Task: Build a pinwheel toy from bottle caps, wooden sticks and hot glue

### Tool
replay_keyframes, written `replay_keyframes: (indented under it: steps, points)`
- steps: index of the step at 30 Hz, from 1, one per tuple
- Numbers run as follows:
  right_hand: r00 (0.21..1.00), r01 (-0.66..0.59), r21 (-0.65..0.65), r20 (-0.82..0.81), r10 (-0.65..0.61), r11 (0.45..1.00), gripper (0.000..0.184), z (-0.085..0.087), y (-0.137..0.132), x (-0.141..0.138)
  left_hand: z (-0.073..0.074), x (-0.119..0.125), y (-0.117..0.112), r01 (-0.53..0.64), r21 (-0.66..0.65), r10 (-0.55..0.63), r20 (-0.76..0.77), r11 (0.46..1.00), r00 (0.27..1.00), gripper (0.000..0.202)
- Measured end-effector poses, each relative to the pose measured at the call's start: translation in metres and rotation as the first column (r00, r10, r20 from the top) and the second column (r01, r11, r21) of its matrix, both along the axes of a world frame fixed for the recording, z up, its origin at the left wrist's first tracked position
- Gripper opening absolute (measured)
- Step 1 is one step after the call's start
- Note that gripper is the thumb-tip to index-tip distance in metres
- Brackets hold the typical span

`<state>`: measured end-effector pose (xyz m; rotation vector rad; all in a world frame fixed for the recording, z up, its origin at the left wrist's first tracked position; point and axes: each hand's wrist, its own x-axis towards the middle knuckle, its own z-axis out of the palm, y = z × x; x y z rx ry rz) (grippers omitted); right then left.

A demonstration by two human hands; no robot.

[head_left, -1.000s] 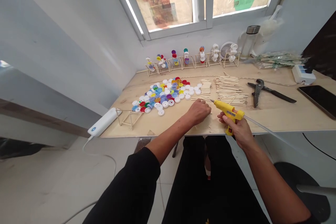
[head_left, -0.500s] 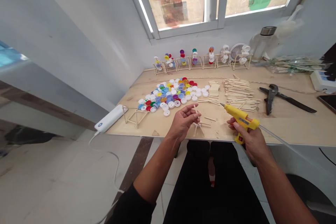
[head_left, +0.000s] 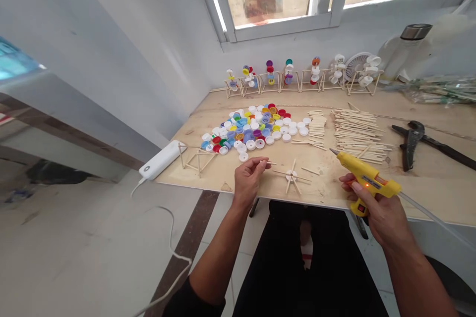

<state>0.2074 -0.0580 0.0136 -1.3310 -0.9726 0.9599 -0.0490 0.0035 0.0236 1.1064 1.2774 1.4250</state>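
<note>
My left hand is closed in a pinch on a short thin wooden stick, whose end points right. Just right of it on the table lies a white bottle cap with sticks spreading from it like spokes. My right hand grips a yellow glue gun; its nozzle points up and left, and a small orange light glows on its side. A clear glue stick extends from the gun's back. One loose stick lies between the spoked cap and the gun.
Coloured bottle caps lie in a heap beyond my left hand. Piles of sticks and black-handled pliers are farther right. Several stick frames with caps line the wall. A bare stick frame and a white power bank-like device stand left.
My left hand has drawn back left from the spoked cap, uncovering it. The stick in its fingers has tipped from upright to nearly flat. The glue gun stays in my right hand; the view has shifted.
</note>
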Motion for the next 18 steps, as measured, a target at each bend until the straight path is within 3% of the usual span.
replay_keyframes:
  steps: [5, 12, 18]
  points:
    - [1.0, -0.001, 0.01, 0.017, 0.001, 1.0, 0.027, -0.001, 0.001, 0.001, -0.01, -0.003, -0.002, -0.004, 0.011, 0.004, -0.053, 1.0, 0.999, 0.02]
    - [1.0, -0.001, 0.008, 0.027, 0.001, 1.0, 0.025, -0.002, 0.002, 0.001, -0.007, 0.001, -0.02, 0.062, -0.05, -0.066, -0.081, 0.997, 0.995, 0.019]
    - [0.996, -0.007, 0.014, 0.089, 0.006, 1.0, 0.027, -0.001, 0.001, -0.001, -0.008, 0.006, -0.04, -0.034, -0.025, 0.032, -0.075, 0.999, 0.997, 0.015]
